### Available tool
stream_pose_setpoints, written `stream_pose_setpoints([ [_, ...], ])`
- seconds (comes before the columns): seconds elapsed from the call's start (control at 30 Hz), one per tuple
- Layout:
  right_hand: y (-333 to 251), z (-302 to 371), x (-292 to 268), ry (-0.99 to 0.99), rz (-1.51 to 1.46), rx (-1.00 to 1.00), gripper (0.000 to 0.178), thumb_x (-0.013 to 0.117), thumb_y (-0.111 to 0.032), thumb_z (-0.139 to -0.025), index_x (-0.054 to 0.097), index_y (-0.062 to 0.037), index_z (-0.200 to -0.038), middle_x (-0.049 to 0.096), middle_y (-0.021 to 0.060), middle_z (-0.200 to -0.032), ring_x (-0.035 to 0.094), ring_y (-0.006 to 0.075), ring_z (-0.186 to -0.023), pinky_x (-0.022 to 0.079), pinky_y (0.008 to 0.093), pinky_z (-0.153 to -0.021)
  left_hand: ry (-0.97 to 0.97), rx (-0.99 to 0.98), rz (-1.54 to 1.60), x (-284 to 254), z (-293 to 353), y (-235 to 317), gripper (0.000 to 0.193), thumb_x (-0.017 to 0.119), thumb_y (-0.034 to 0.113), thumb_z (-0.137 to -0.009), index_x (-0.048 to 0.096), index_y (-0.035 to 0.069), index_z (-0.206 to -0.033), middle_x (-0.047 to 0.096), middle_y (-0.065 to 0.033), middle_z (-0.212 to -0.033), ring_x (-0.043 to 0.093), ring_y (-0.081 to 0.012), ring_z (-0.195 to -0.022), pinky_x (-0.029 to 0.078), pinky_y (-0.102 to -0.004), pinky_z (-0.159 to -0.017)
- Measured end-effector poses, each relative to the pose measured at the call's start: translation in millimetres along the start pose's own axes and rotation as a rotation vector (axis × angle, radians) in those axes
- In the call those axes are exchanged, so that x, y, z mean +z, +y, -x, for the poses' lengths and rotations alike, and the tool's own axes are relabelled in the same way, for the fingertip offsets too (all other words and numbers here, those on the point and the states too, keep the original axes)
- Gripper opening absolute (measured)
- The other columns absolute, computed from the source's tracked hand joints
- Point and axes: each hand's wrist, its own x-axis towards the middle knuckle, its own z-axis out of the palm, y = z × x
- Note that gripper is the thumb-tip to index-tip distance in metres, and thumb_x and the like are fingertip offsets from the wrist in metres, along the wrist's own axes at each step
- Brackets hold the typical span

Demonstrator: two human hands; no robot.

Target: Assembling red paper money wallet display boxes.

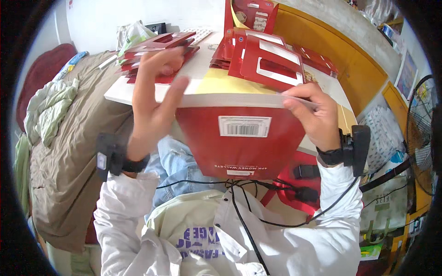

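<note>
A flat red carton (207,149) with a white barcode label and a pale upper edge is held up in front of me. My right hand (317,115) pinches its upper right corner between thumb and fingers. By the upper left corner my left hand (154,92) is raised, slightly blurred, with thumb and fingers spread and nothing in them. Behind that hand lies a loose stack of red cardboard sleeves (191,51). More red sleeves with white-edged windows (248,60) lean in a pile beyond the carton. A yellow sheet (225,82) is under that pile.
The white table (122,92) stands ahead, with an upright red box (262,16) at its back. A bed (78,138) is at the left and a black fan (419,119) at the right. Black cables (244,230) hang across my lap, near a red stool (287,193).
</note>
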Motion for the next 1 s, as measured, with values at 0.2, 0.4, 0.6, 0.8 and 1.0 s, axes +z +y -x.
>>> stream_pose_setpoints([
  [0.2, -11.8, -24.2, 28.3, -0.064, 0.034, -0.070, 0.014, 0.065, -0.010, -0.085, 0.062, -0.0001, -0.094, 0.064, 0.0053, -0.080, 0.058, 0.0091, -0.074, 0.046, 0.0231, -0.067, -0.527, 0.248, -0.247, 3.4, -38.7, 34.3, 0.021, 0.061, 0.007, -0.081, 0.059, 0.003, -0.101, 0.060, -0.0127, -0.085, 0.060, -0.0302, -0.076, 0.047, -0.0369, -0.071],
  [0.4, 0.1, -22.8, 35.9, -0.010, -0.168, -0.080, 0.030, 0.066, -0.005, -0.083, 0.054, -0.0024, -0.110, 0.061, 0.0067, -0.098, 0.058, 0.0115, -0.090, 0.046, 0.0245, -0.078, -0.528, 0.194, -0.283, -1.0, -37.5, 31.4, 0.012, 0.058, 0.008, -0.084, 0.054, 0.004, -0.095, 0.059, -0.0150, -0.077, 0.060, -0.0340, -0.073, 0.047, -0.0379, -0.063],
  [0.6, 3.1, -12.4, 47.7, 0.041, -0.271, -0.001, 0.040, 0.062, 0.002, -0.083, 0.047, -0.0023, -0.120, 0.057, 0.0070, -0.105, 0.056, 0.0142, -0.098, 0.045, 0.0270, -0.086, -0.504, 0.133, -0.352, 3.9, -35.7, 31.5, 0.014, 0.062, 0.011, -0.083, 0.051, 0.005, -0.091, 0.059, -0.0137, -0.071, 0.060, -0.0330, -0.064, 0.046, -0.0374, -0.056],
  [0.8, -2.6, -12.4, 65.6, 0.026, -0.349, 0.035, 0.061, 0.058, 0.005, -0.084, 0.031, -0.0073, -0.137, 0.053, 0.0100, -0.111, 0.054, 0.0156, -0.102, 0.045, 0.0277, -0.086, -0.492, 0.138, -0.234, 17.4, -42.1, 33.7, 0.014, 0.062, 0.011, -0.083, 0.050, 0.005, -0.089, 0.056, -0.0142, -0.069, 0.057, -0.0343, -0.062, 0.044, -0.0384, -0.054],
  [1.0, -2.2, -14.1, 76.2, 0.089, -0.295, -0.084, 0.065, 0.054, 0.007, -0.084, 0.025, -0.0045, -0.141, 0.052, 0.0103, -0.111, 0.054, 0.0154, -0.099, 0.045, 0.0271, -0.085, -0.441, 0.285, -0.195, 18.2, -47.2, 34.1, 0.008, 0.058, 0.006, -0.083, 0.051, 0.003, -0.084, 0.053, -0.0130, -0.073, 0.054, -0.0335, -0.062, 0.042, -0.0390, -0.052],
])
